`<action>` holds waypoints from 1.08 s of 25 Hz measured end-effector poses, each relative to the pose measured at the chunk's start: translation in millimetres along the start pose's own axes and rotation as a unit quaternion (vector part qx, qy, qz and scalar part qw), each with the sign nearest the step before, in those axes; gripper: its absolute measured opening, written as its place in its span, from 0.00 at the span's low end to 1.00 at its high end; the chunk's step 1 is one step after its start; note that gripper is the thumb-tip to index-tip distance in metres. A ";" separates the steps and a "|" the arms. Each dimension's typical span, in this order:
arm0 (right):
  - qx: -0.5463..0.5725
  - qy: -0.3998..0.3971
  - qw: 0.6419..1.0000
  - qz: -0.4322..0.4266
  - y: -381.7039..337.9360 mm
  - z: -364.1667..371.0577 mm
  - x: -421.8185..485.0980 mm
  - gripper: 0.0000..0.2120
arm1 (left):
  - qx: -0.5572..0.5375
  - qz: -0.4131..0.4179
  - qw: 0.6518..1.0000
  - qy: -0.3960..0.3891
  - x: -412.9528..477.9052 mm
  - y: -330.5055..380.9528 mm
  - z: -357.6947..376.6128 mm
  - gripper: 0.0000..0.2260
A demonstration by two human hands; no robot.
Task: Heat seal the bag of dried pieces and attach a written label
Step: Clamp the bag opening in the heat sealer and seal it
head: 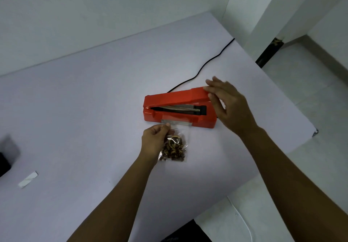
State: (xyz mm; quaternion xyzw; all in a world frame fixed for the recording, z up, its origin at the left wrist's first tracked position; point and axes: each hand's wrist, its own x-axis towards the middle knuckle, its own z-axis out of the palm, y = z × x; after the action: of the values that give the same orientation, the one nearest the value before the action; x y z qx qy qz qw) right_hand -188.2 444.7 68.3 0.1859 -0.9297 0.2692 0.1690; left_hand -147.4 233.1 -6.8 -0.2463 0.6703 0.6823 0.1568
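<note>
A red heat sealer [169,100] lies across the middle of the white table [84,109], its arm raised at the right end so the dark sealing strip shows. A clear bag of dried brown pieces [174,148] lies just in front of it, its top edge resting on the sealer's front lip. My left hand [154,141] pinches the bag's upper left corner. My right hand [228,104] hovers with fingers spread at the raised right end of the sealer arm, fingertips at its edge. A small white label strip [28,179] lies far left on the table.
A black power cord [205,65] runs from behind the sealer to the table's far right corner. A dark object [7,153] sits at the left edge of view. The table's right edge drops to a pale tiled floor [310,91]; a thin white cable [243,217] lies there.
</note>
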 end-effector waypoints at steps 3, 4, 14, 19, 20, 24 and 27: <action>-0.061 -0.071 0.994 0.050 13.1 12.3 -20.7 0.19 | -0.003 0.002 1.000 -0.007 0.5 -1.2 0.5 0.11; -0.071 -0.089 0.991 0.065 15.2 16.1 -24.6 0.21 | -0.005 0.002 1.000 -0.008 0.8 -1.2 0.0 0.11; -0.067 -0.157 0.972 0.160 13.3 38.1 -23.0 0.24 | -0.006 0.003 1.000 -0.013 1.9 1.5 0.3 0.11; -0.056 -0.160 0.950 0.261 2.0 47.1 -13.2 0.20 | -0.002 -0.008 1.000 -0.025 3.2 0.4 -2.6 0.10; -0.076 -0.169 0.946 0.265 0.4 49.2 -12.3 0.22 | -0.001 -0.009 1.000 -0.028 3.7 0.1 -2.9 0.10; -0.202 -0.192 0.933 0.226 1.3 55.0 -12.2 0.27 | 0.005 -0.013 0.999 -0.034 6.3 -1.0 -3.6 0.10; -0.244 -0.205 0.927 0.199 1.6 53.9 -8.1 0.29 | 0.001 -0.019 0.999 -0.035 7.5 -0.7 -3.7 0.10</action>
State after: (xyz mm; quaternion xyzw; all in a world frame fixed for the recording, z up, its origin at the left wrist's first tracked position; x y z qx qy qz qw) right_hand -193.3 417.7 21.2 0.0010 -0.9989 0.0179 -0.0422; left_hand -152.8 228.6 -11.4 -0.2350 0.6601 0.6867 0.1936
